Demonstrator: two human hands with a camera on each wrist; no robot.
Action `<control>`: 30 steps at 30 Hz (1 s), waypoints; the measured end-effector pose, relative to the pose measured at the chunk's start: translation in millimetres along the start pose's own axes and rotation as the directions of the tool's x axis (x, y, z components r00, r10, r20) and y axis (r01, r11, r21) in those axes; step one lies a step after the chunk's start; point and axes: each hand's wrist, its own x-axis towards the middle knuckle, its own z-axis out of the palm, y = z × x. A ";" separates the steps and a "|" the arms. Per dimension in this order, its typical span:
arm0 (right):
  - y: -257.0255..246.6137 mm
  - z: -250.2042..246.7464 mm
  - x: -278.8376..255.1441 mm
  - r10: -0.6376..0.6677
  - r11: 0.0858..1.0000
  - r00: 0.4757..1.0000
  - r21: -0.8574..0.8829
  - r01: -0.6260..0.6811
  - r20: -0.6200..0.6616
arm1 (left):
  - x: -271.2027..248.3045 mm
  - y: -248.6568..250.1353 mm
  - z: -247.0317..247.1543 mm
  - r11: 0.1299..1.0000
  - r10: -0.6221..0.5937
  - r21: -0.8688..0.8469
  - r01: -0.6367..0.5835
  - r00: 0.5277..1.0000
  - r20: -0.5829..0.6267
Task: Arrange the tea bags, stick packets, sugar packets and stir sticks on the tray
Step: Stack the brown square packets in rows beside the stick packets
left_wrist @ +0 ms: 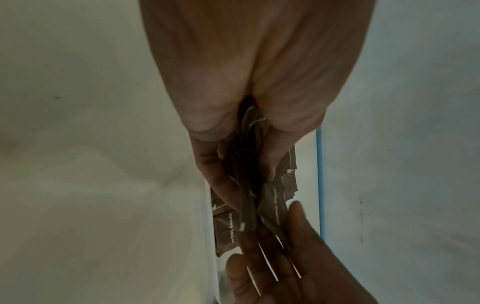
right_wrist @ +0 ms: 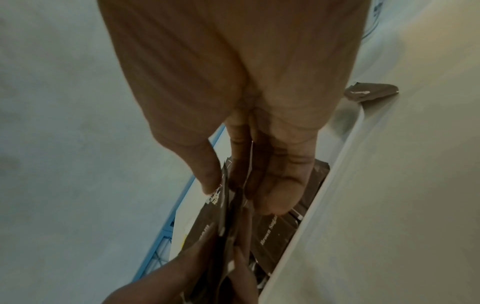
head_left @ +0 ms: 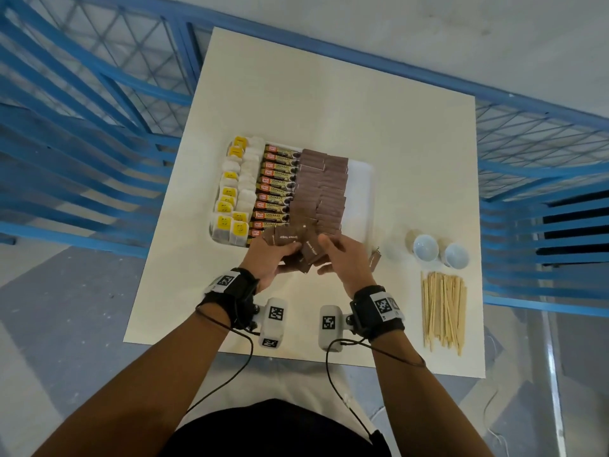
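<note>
A white tray (head_left: 361, 179) holds yellow-tagged tea bags (head_left: 230, 206) on the left, stick packets (head_left: 276, 189) beside them, and rows of brown sugar packets (head_left: 324, 189) in the middle. Its right strip is bare. Just above the tray's near edge my left hand (head_left: 273, 255) grips a fanned bundle of brown sugar packets (head_left: 298, 247). My right hand (head_left: 333, 252) pinches one packet of that bundle (right_wrist: 235, 197). The left wrist view shows the packets (left_wrist: 246, 205) edge-on between my fingers. Wooden stir sticks (head_left: 443, 310) lie on the table at the right.
One loose sugar packet (head_left: 374, 258) lies on the white table (head_left: 329, 103) right of my hands. Two pale blue cups (head_left: 425, 247) stand beyond the stir sticks. Blue railings (head_left: 82, 110) surround the table.
</note>
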 end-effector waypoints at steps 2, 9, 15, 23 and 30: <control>1.7 -5.5 3.5 -0.031 0.995 0.999 -0.094 0.033 0.017 | 2.2 -0.8 2.5 1.000 0.000 -0.001 0.000 1.000 -0.023; 3.6 -16.3 17.1 -0.093 0.987 0.995 -0.132 0.089 -0.025 | 7.1 -5.2 13.3 1.000 -0.025 0.016 0.026 0.998 -0.050; 10.5 -35.1 51.5 -0.163 0.953 0.966 -0.286 0.101 -0.202 | 7.2 -12.6 10.2 0.998 -0.056 0.032 0.060 0.993 -0.109; -3.1 -46.6 83.4 -0.218 0.850 0.976 -0.486 0.204 0.029 | 7.6 -17.1 -6.3 0.996 -0.049 0.069 0.060 0.986 -0.161; 4.0 -40.1 92.6 -0.268 0.787 0.959 -0.554 0.272 0.090 | 8.5 -15.4 -4.1 0.997 -0.051 0.053 0.061 0.984 -0.173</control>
